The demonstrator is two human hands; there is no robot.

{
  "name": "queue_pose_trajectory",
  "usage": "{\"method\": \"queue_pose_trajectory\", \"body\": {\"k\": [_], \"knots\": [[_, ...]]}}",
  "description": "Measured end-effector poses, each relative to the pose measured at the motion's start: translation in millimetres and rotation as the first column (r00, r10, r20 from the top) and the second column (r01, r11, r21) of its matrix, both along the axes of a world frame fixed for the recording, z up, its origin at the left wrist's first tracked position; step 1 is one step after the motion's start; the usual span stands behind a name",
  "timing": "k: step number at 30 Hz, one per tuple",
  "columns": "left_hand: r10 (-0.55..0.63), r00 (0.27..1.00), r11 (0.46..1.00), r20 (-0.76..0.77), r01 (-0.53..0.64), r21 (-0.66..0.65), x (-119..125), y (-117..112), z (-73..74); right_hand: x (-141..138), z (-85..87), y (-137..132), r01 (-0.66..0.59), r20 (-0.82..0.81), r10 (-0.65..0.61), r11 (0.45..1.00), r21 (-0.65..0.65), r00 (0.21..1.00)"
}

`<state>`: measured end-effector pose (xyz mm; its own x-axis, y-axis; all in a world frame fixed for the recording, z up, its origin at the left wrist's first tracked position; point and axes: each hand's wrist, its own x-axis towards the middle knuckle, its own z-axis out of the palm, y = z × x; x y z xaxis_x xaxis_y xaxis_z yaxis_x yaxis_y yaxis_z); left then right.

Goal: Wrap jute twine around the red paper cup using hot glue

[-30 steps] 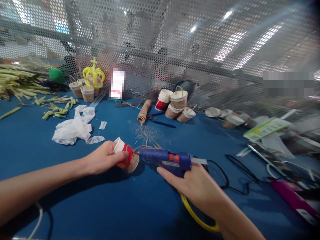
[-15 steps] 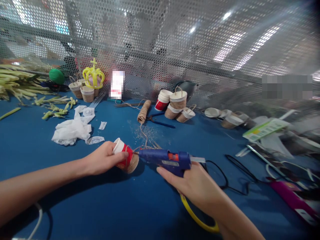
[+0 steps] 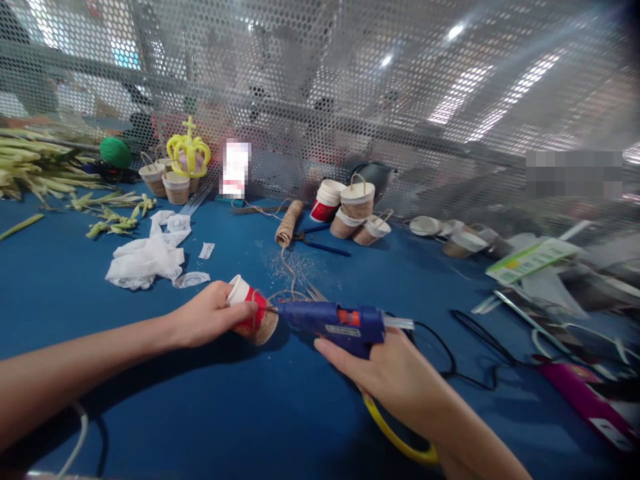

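Note:
My left hand [image 3: 213, 315] grips a red and white paper cup [image 3: 241, 291], tilted on its side, with its base turned to the right. Brown twine [image 3: 267, 328] is wound around the base end of the cup. In my right hand [image 3: 373, 363] is a blue glue gun [image 3: 330, 319], a clear glue stick [image 3: 400, 323] poking out of its back. The nozzle is at the cup's red side near my left thumb; whether it touches cannot be made out. A strand of twine runs back from the cup to a twine roll [image 3: 289, 225].
Behind the twine roll lie blue-handled pliers [image 3: 325, 249]. Twine-wrapped cups [image 3: 357, 200] stand at the back, others by a yellow crown [image 3: 188, 150]. White lace [image 3: 145, 260] lies left. A yellow scissor handle [image 3: 395, 437] shows under my right forearm; a black cord [image 3: 447, 347] runs right.
Very little differs. The glue gun has shifted slightly right and down; my left hand and the cup stay nearly in place.

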<state>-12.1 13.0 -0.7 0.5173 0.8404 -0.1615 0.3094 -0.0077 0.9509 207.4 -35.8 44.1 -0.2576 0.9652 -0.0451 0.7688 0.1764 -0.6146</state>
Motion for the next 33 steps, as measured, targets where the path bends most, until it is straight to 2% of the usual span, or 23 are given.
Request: {"method": "queue_pose_trajectory", "body": {"k": [5, 14, 19, 24, 31, 33], "knots": [[0.017, 1.0, 0.999, 0.024, -0.016, -0.03, 2, 1, 5.1, 0, 0.2, -3, -0.027, 0.0, 0.027, 1.0, -0.003, 1.0], [0.071, 0.994, 0.994, 0.087, -0.063, -0.092, 5, 1, 7.1, 0, -3.2, -5, -0.076, 0.004, 0.076, 0.991, 0.11, 0.997], [0.129, 0.99, 0.987, 0.058, -0.123, -0.099, 5, 1, 7.0, -6, 1.2, -6, -0.072, 0.0, 0.073, 0.986, 0.154, 0.997], [0.118, 0.99, 0.99, 0.079, -0.11, -0.093, 4, 2, 1.8, -13, 7.7, -10, -0.087, 0.016, 0.086, 0.984, 0.154, 0.996], [0.094, 0.989, 0.99, 0.112, -0.081, -0.117, 4, 2, 1.0, -5, 4.8, -10, -0.145, 0.063, 0.136, 0.97, 0.196, 0.989], [0.085, 0.992, 0.992, 0.092, -0.075, -0.1, 4, 1, 2.2, -4, 4.0, -9, -0.127, 0.06, 0.118, 0.974, 0.19, 0.991]]}}
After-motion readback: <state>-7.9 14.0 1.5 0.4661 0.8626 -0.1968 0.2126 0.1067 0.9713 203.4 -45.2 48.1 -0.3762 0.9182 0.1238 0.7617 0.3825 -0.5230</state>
